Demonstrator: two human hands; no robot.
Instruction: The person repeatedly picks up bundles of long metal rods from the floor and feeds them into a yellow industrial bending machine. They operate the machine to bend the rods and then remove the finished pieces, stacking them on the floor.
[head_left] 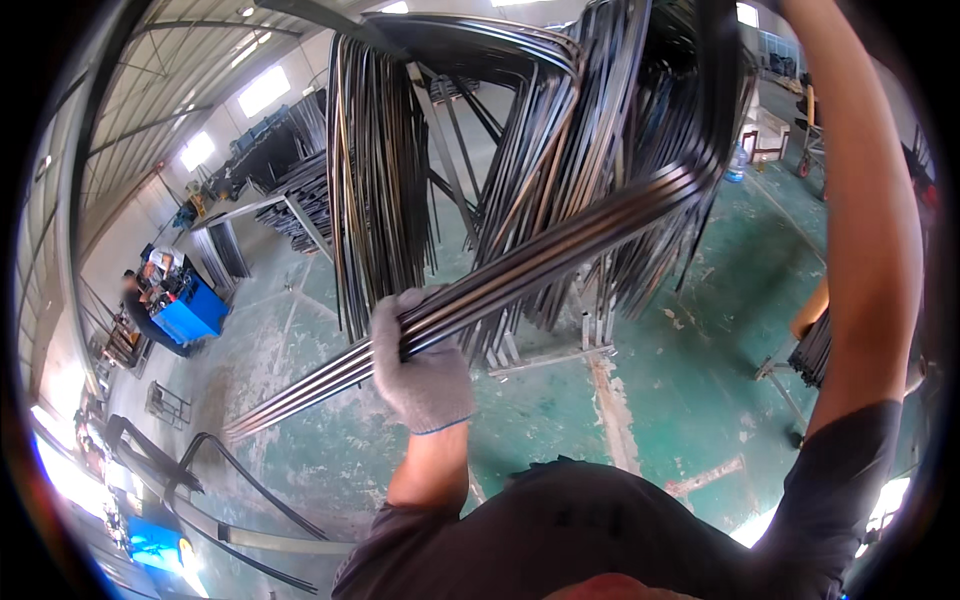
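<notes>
A bundle of several dark bent metal tubes [570,245] slants across the middle, from low on the left up to a bend at the right. My left hand [428,382], in a pale knitted glove, is closed around its lower length. Beyond the bend, the tubes run up toward the top edge. My right arm [868,230] is bare and stretched up along the right side; its hand lies beyond the top edge. Just past the bundle, many more bent tubes [375,190] hang in dense rows on a metal rack [555,360].
Two people [145,310] stand by a blue machine [193,305] at far left. Bent tubes [240,470] lie over a bar [270,540] at lower left. A cart with dark tubes [812,352] stands at right. A water bottle [737,163] is on the green floor [530,425].
</notes>
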